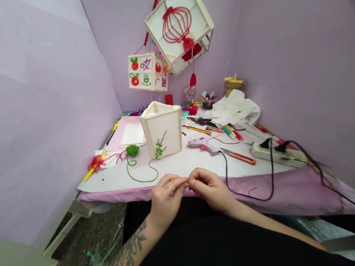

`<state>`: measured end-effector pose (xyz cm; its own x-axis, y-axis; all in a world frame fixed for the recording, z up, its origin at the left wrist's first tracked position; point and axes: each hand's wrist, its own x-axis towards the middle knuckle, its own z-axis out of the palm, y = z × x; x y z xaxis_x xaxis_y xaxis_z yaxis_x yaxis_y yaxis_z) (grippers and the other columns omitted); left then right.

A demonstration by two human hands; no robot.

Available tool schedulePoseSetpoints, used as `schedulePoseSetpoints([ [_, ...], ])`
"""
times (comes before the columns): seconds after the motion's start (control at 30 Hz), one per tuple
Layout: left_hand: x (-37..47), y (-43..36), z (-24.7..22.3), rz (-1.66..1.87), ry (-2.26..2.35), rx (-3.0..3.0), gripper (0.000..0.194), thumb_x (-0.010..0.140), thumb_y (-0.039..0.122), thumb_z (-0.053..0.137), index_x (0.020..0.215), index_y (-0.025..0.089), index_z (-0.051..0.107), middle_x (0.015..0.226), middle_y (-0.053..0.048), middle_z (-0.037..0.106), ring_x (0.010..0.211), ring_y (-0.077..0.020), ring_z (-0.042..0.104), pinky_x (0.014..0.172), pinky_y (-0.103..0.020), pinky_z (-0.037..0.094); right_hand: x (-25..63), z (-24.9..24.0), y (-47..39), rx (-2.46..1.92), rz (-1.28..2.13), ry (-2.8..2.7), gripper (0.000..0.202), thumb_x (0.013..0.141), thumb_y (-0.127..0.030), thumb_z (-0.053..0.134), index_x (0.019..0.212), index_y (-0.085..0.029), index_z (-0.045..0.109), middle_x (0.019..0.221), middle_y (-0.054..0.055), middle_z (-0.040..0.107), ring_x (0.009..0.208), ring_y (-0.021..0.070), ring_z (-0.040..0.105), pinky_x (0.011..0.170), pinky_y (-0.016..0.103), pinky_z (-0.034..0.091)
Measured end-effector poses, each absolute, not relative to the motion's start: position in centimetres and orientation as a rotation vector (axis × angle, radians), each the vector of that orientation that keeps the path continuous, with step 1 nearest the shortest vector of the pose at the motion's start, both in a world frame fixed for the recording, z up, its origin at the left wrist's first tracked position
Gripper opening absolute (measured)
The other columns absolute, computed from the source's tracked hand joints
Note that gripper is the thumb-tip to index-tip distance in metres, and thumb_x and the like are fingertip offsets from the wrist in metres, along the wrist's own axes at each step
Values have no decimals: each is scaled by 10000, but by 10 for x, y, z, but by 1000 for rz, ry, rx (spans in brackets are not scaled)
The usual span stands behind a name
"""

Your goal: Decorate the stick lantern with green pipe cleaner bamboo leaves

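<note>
From my distant place I see first the counter (pixel 196 164), covered with white paper. Above its far part hangs a tilted box lantern (pixel 179 24) with a red lantern design. Near the middle of the counter stands upright a three-sided white box (pixel 163 128), which has a green yarn plant low on its front. My left hand (pixel 167 198) and right hand (pixel 211 189) meet at the near edge; the fingers of both are pinched nearly closed on one small green piece (pixel 188 181), partly hidden between the tips. To the right lie scissors (pixel 238 156) and, just beside them, a glue gun (pixel 202 145). Left of the box is a green yarn ball (pixel 132 150), its strand curling loosely.
</note>
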<state>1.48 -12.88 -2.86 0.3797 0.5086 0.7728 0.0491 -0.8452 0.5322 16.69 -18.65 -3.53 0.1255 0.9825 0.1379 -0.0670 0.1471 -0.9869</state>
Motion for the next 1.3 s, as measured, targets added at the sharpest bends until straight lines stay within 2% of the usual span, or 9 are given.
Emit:
schedulePoseSetpoints([
  [0.53,14,-130,-29,1516,465,2215,233,853,105,644,1040,222,720,844,-36,675,751,-130,654,668,-235,554,165,-35,-187,-1084,1075,-1134,138,823,-278,597,719,-203,544,574,-66,451,508,89,369,483,221,288],
  [1.13,13,-130,-29,1503,484,2238,160,859,125,638,960,206,732,806,-36,673,732,-134,649,665,-238,543,165,-38,-186,-1038,1099,-1126,172,831,-330,623,735,-201,562,552,-72,435,483,83,355,463,215,273],
  [1.3,13,-129,-29,1493,496,2226,143,877,137,613,938,208,723,804,-33,662,727,-134,640,663,-244,536,166,-38,-185,-1016,1134,-1145,183,831,-360,630,772,-202,558,604,-56,476,492,83,372,459,216,277],
])
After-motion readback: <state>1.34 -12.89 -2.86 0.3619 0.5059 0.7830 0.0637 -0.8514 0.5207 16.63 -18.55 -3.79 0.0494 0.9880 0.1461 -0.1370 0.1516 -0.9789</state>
